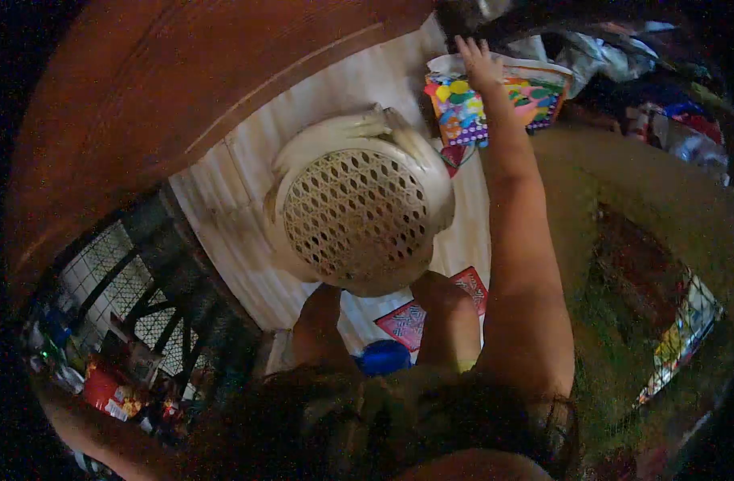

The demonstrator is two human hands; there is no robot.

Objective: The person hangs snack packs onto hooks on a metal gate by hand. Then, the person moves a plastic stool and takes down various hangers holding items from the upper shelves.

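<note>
Pale floor [299,96] spreads below the right hand [481,70], fingers partly spread, grip unclear; the bright bag [457,108] lies just under it, the stool [355,220] nearer the body; weak hold could drop the bag, nearby clutter [604,60] snag it.

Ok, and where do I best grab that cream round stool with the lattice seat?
On the stool, I'd grip the smooth outer rim, coming from left and right together: it curves wide around the lattice there, while its near edge sits close to your legs.
</note>
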